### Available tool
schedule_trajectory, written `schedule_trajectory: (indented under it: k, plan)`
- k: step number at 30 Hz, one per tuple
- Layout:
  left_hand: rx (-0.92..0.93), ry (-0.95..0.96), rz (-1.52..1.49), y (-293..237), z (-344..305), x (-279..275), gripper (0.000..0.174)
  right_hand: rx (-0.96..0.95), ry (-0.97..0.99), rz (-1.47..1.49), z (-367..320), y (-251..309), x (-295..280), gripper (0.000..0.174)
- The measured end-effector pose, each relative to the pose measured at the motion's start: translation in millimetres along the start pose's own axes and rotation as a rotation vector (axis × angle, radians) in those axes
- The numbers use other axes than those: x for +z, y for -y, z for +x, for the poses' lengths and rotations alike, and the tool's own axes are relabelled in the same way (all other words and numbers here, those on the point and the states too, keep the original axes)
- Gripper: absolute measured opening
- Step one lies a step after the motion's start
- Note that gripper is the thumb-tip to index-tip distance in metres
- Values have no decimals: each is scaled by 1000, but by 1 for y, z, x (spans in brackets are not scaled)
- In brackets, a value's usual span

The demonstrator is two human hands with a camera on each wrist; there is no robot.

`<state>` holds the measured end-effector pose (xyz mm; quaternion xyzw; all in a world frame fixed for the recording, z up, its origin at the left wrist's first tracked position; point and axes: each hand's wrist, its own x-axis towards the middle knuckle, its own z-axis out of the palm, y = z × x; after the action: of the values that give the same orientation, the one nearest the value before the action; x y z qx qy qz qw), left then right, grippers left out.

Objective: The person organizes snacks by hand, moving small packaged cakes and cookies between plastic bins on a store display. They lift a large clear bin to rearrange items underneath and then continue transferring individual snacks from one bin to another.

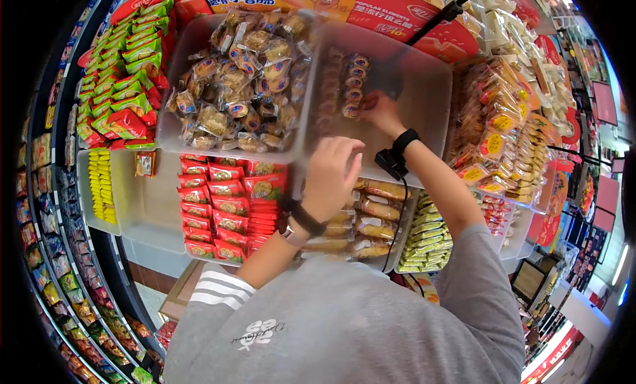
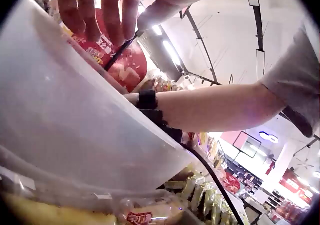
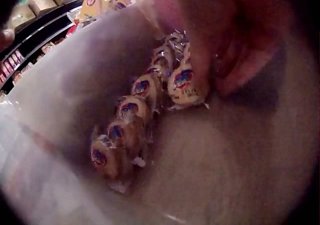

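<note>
Right hand [image 1: 379,112] reaches deep into a cloudy plastic bin [image 1: 430,112] on the upper shelf, its fingers [image 3: 225,54] curled round a small wrapped cake [image 3: 184,84] with a red and blue label. That cake sits at the far end of a row of like cakes [image 3: 131,116] lying along the bin's floor. Left hand [image 1: 329,178] is well apart from the right, at the bin's front edge, with its fingers [image 2: 95,12] hooked over the rim. Just left stands another bin [image 1: 173,86] heaped with wrapped pastries [image 1: 232,72]. Red packets [image 1: 228,205] and yellow packs [image 1: 427,238] lie in trays on the shelf below.
</note>
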<state>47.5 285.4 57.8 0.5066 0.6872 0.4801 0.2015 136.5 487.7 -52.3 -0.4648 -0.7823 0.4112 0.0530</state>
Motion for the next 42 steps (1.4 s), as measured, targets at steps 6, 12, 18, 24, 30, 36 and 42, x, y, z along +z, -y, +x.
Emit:
schedule_trajectory:
  k: [6, 12, 18, 24, 30, 36, 42]
  plan:
    - [-21, -206, 160, 13, -11, -49, 11, -286, -390, -34, -20, 74, -12, 37]
    - [-103, -343, 199, 29, -28, -70, 17, -650, -168, -612, -57, 170, 33, 25]
    - [-76, -359, 137, 16, -39, -75, 15, -484, -251, -918, -40, 173, 83, 18]
    - [-186, -387, -21, 25, -50, -80, 12, -526, -358, -813, -50, 166, 75, 17]
    - [-429, -279, -851, 34, -56, -91, 43, -947, -510, -380, -105, 188, 29, 11]
    - [-182, -4, -1272, -68, -82, -115, 49, -1447, -819, -549, -242, 201, -31, 33]
    - [196, 68, -968, -113, -138, -95, 57, -1001, -578, 230, -337, 174, -40, 23]
